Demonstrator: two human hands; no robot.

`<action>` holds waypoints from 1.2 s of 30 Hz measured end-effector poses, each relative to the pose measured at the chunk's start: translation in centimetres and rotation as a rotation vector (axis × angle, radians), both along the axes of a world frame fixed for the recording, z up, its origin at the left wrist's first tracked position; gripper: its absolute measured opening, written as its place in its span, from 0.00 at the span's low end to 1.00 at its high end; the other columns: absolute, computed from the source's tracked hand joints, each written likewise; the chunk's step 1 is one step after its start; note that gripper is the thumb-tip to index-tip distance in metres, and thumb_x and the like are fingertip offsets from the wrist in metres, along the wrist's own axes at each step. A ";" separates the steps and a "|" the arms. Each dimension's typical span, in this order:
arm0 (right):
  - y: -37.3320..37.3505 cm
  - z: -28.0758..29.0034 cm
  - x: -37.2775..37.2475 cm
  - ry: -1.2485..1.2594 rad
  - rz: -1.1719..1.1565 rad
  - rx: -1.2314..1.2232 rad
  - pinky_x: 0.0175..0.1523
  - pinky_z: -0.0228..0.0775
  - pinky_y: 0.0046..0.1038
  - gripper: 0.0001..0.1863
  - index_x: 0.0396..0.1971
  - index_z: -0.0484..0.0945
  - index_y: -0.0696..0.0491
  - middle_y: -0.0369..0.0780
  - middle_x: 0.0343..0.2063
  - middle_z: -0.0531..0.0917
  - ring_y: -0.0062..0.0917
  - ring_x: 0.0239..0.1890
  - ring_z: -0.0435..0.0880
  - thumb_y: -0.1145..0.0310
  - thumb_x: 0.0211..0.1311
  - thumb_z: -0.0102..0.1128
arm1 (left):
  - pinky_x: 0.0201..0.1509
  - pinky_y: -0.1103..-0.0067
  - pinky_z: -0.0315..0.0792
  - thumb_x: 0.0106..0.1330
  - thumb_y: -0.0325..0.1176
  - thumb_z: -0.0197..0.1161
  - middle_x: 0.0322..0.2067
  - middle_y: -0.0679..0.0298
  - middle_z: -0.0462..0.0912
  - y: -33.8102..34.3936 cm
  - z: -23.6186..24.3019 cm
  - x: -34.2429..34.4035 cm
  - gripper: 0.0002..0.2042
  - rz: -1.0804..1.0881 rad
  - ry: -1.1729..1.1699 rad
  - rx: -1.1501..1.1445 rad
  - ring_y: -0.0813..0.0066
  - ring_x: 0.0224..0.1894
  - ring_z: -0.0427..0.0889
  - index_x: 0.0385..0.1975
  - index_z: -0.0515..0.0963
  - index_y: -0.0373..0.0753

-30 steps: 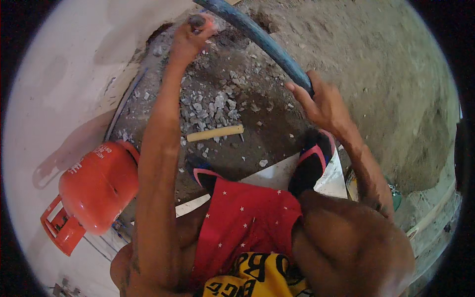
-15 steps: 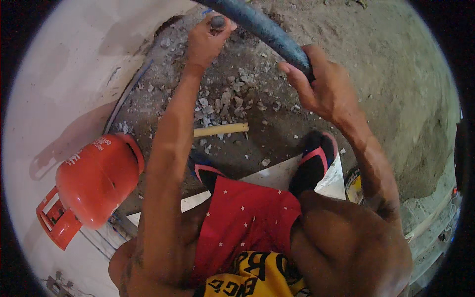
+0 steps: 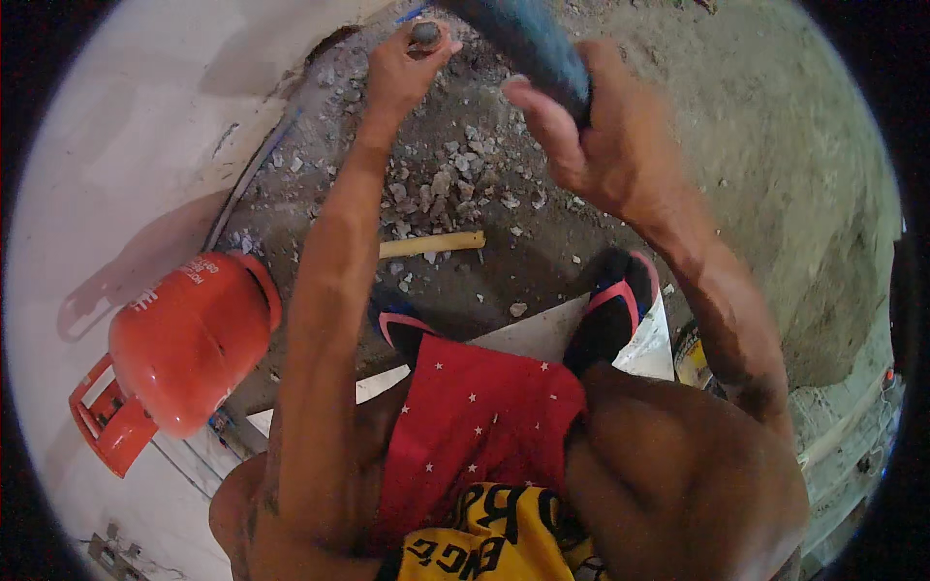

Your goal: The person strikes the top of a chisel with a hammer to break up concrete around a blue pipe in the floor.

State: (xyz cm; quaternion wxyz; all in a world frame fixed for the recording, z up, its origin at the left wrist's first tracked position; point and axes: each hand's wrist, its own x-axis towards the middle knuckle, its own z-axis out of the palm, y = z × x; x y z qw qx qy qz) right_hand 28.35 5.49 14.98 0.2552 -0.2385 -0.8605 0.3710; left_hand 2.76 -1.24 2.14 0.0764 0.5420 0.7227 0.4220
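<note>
Bare dirt ground (image 3: 775, 194) strewn with grey rubble (image 3: 455, 184) meets a white wall (image 3: 116, 145) at left, with a red gas cylinder (image 3: 189, 334) beside it. Near the wall, the left hand (image 3: 397, 76) wraps round a dark rod (image 3: 425, 35), its round end showing; the right hand (image 3: 625, 140) grips the near end of a blue-grey shaft (image 3: 528, 44).

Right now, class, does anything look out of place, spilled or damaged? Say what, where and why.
Yes. Jagged grey stones lie strewn over the ground between the forearms, looking like breakage. At the foot of the white wall, near the left hand, a dark gap looks damaged because its edge is ragged.
</note>
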 end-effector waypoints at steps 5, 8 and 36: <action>3.3 -9.6 2.4 -0.472 0.122 0.201 0.27 0.70 0.49 0.21 0.36 0.69 0.54 0.52 0.19 0.79 0.51 0.24 0.81 0.50 0.64 0.59 | 0.40 0.76 0.76 0.61 0.37 0.69 0.31 0.66 0.86 1.8 -1.6 1.2 0.11 -0.173 0.465 0.268 0.76 0.35 0.84 0.39 0.80 0.40; 0.6 -6.2 1.5 -0.411 0.186 0.157 0.26 0.69 0.50 0.20 0.36 0.69 0.55 0.52 0.18 0.79 0.51 0.23 0.80 0.51 0.64 0.59 | 0.48 0.68 0.74 0.61 0.41 0.67 0.41 0.63 0.85 0.1 -1.6 1.1 0.12 -0.097 -0.453 -0.042 0.63 0.42 0.83 0.43 0.82 0.48; 0.5 -1.4 0.2 -0.322 0.042 0.039 0.30 0.72 0.50 0.24 0.35 0.69 0.56 0.54 0.21 0.80 0.54 0.27 0.82 0.47 0.63 0.59 | 0.35 0.72 0.74 0.56 0.39 0.72 0.26 0.61 0.84 0.7 -4.7 -0.3 0.12 -0.048 -0.300 -0.017 0.72 0.29 0.82 0.29 0.82 0.37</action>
